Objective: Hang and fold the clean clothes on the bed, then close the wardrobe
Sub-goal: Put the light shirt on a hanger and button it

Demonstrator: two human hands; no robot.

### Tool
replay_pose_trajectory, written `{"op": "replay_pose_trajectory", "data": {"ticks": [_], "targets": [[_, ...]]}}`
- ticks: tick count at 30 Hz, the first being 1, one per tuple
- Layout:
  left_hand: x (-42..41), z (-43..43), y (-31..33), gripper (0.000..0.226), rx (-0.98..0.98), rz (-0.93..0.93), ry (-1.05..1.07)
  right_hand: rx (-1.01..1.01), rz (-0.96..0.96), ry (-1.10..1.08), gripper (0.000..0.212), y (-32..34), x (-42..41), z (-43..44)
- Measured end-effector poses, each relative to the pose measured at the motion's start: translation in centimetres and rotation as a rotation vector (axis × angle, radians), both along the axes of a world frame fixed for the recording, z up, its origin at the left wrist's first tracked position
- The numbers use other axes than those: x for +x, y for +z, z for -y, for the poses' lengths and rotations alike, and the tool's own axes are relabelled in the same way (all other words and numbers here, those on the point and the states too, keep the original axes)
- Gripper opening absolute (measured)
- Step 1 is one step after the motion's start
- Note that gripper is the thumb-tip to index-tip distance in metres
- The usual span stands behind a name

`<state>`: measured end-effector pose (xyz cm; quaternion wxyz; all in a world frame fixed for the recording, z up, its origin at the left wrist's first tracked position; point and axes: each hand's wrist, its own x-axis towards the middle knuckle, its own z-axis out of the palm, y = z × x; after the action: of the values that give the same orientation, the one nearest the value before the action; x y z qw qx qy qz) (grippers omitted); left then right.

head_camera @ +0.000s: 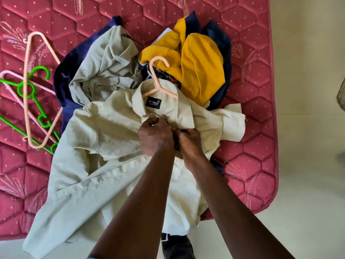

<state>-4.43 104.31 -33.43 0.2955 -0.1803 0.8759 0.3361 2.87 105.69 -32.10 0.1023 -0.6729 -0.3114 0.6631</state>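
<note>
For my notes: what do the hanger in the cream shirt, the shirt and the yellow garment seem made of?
Hanger: likely plastic; smooth, pale pink, moulded in one piece. Shirt: woven cloth, perhaps cotton or blend; matte, creased, fine weave visible. Yellow garment: heavier cloth with diagonal ribbing, possibly twill; fibre cannot be told.

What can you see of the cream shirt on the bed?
The cream shirt lies creased, front up, atop other clothes on the pink mattress. It looks like woven cotton, with a collar and a dark label reading NO FUSS inside it. A peach plastic hanger sits in its neck, hook sticking out. The left hand and right hand pinch its front just below the collar.
</note>
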Motion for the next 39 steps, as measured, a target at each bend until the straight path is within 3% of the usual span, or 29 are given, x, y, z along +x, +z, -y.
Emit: {"op": "replay_pose_trajectory", "data": {"ticks": [5,9,14,22,25,30,34,39], "targets": [[-0.1,-0.5,-0.2,0.025,-0.042,-0.044,-0.091,0.019,-0.021,-0.036,0.024,-0.3,0.3,0.1],[0.2,1.6,1.3,0.022,0.096,-0.193,-0.268,0.060,-0.100,-0.100,0.017,0.5,0.1,0.3],[-0.7,4.5,3.6,0.011,0.233,-0.416,-0.538,0.115,-0.067,-0.107,0.024,1.7,-0.4,0.9],[-2.9,6.6,4.7,0.013,0.430,-0.396,-0.863,0.014,-0.231,-0.250,0.008,2.7,-0.6,1.7],[-3.2,6.9,4.5,0.011,0.434,-0.375,-0.893,-0.015,-0.263,-0.269,0.007,2.7,-0.3,2.1],[-2.9,6.8,4.4,0.003,0.367,-0.529,-0.854,-0.048,-0.326,-0.321,0.007,3.3,0.0,2.7],[-2.6,6.9,5.0,0.011,0.415,-0.399,-0.915,-0.007,-0.283,-0.317,0.006,3.2,-0.2,2.9],[-2.8,6.4,4.8,0.013,0.403,-0.217,-0.761,0.027,-0.292,-0.263,0.013,3.2,0.3,3.1]]}}
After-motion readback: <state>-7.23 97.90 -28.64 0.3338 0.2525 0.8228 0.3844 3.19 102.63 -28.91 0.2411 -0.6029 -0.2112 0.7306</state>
